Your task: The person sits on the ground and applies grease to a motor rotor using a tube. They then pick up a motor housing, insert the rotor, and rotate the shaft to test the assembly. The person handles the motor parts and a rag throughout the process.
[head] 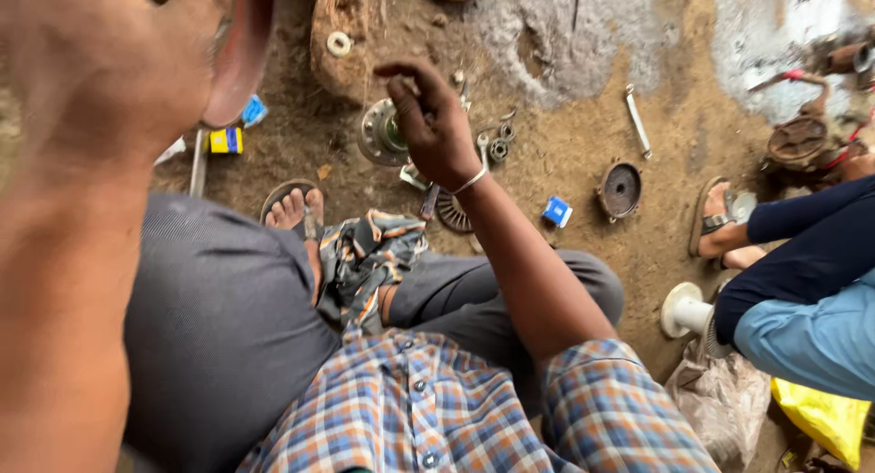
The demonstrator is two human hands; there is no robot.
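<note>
While half curled above the wheel hub (pixel 383 134), right hand (pixel 436 122) empty; left hand's grip untellable.

Parts spread on the dirt floor

A wheel hub (pixel 381 134) lay just left of the right hand (pixel 436 122); a wrench (pixel 637 119) lay farther right (a round cover (pixel 621 190) nearer), a cloth (pixel 369 254) on the lap.

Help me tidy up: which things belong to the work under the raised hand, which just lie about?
Likely in the job: metal hub below the right hand, small bearings, toothed wheel, striped rag.
Likely lying about: spanner, dark round cover, blue box, yellow bag.
</note>
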